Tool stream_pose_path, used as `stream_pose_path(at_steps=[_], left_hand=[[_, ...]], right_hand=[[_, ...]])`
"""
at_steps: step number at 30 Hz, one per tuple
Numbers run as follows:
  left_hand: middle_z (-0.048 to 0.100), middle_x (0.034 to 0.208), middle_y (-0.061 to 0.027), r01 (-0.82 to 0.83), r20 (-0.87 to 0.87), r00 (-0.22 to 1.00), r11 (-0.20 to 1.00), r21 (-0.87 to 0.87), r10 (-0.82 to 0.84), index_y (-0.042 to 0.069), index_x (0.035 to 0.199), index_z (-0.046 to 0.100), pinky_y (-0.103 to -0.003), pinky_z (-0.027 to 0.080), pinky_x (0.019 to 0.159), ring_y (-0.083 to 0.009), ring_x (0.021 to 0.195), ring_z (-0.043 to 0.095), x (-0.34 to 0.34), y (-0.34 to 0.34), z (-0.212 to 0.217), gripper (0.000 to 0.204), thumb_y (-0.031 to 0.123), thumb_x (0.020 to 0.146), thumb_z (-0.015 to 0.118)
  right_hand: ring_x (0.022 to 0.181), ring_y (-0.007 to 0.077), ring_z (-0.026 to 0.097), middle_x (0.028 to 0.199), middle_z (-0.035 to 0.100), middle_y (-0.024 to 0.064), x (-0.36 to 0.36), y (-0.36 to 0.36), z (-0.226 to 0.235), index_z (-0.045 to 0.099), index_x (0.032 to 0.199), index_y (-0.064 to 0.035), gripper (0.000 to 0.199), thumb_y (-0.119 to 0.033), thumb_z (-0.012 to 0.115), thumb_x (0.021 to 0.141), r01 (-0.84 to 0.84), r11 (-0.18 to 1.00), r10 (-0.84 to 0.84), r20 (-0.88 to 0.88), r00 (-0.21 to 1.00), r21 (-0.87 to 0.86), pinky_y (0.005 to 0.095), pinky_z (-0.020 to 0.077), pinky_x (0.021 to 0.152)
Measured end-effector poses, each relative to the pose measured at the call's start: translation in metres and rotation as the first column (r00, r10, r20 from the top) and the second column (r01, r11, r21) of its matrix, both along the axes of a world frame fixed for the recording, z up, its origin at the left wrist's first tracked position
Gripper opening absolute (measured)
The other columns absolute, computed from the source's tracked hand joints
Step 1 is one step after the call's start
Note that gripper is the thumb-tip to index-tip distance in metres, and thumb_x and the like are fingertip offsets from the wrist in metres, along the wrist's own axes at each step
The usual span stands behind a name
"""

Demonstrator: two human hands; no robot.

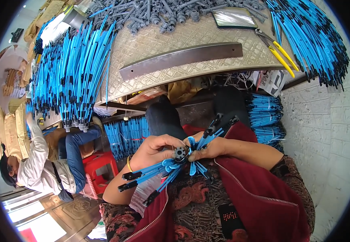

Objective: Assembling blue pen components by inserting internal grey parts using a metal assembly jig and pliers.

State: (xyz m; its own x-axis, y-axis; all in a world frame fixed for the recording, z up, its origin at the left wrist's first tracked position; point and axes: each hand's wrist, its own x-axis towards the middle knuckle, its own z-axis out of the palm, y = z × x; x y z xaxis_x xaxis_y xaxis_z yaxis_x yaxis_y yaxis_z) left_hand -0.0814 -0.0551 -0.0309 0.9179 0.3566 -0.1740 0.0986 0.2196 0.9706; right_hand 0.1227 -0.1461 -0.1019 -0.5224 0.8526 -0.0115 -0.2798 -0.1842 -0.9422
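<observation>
In front of my chest is a spoked assembly with a round dark hub (180, 153), a ring of small holes in its face. Several blue rods (146, 171) with black tips fan out from it, toward the lower left and the upper right. My left hand (155, 148), a yellow band at its wrist, grips the hub from the left between thumb and fingers. From the right, my right hand (210, 147) pinches the blue pieces beside the hub. Some fingertips are hidden behind the rods. A thin wire or thread seems to show near the left fingers.
A patterned table carries a flat metal bar (183, 58), yellow-handled pliers (279, 52), a dark-framed panel (234, 18) and grey plastic fittings (163, 14). Blue rods lie heaped at left (68, 72) and right (312, 36). Another person (42, 161) sits at left by a red stool (98, 167).
</observation>
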Motion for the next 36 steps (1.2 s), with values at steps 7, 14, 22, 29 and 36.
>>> stream_pose_path(at_steps=[7,14,22,29,36], left_hand=[[0.063,0.103,-0.0106,0.020,0.041,0.999,0.999,0.044,-0.022,-0.002,0.104,0.061,-0.029,0.047,0.083,-0.0177,0.094,0.061,-0.002,0.001,0.000,0.022,0.000,0.082,0.062],[0.062,0.105,-0.0084,0.030,0.076,0.997,0.997,-0.067,-0.025,-0.001,0.112,0.055,-0.030,0.048,0.080,-0.0177,0.088,0.062,-0.002,0.001,0.018,0.034,0.011,0.081,0.067],[0.061,0.100,-0.0104,0.195,-0.131,0.979,0.881,0.431,-0.153,0.004,0.109,0.055,-0.031,0.050,0.075,-0.0252,0.083,0.063,0.006,0.004,0.041,0.036,0.017,0.079,0.071],[0.060,0.091,-0.0097,0.052,-0.025,0.998,0.614,0.787,-0.052,0.006,0.097,0.060,-0.034,0.048,0.067,-0.0277,0.078,0.060,0.016,-0.001,0.034,0.039,0.022,0.067,0.079],[0.054,0.082,-0.0054,-0.055,0.052,0.998,0.414,0.908,0.019,0.007,0.090,0.063,-0.033,0.042,0.062,-0.0232,0.071,0.053,0.017,-0.005,0.027,0.036,0.025,0.063,0.078]], right_hand=[[0.074,0.0059,0.051,0.078,0.057,-0.0023,-0.002,-0.002,0.001,0.060,0.091,-0.0041,0.029,-0.027,0.073,0.080,0.031,0.999,-0.030,-0.031,0.999,0.037,0.0249,0.0436,0.065],[0.070,0.0056,0.050,0.074,0.056,-0.0033,-0.003,-0.007,0.002,0.059,0.084,-0.0054,0.026,-0.027,0.073,0.080,0.057,0.998,-0.057,0.031,0.998,0.013,0.0236,0.0423,0.063],[0.067,0.0047,0.047,0.071,0.054,-0.0039,-0.003,-0.007,0.002,0.059,0.082,-0.0066,0.026,-0.027,0.074,0.079,0.093,0.996,-0.093,0.001,0.996,-0.004,0.0239,0.0402,0.059],[0.065,0.0042,0.045,0.068,0.051,-0.0050,-0.007,-0.004,-0.009,0.056,0.080,-0.0072,0.030,-0.030,0.076,0.077,0.101,0.994,-0.102,-0.047,0.994,-0.029,0.0239,0.0376,0.055],[0.064,0.0046,0.044,0.066,0.048,-0.0056,-0.006,-0.003,-0.019,0.053,0.077,-0.0082,0.033,-0.032,0.077,0.076,0.070,0.998,-0.070,0.007,0.998,-0.004,0.0242,0.0369,0.055]])
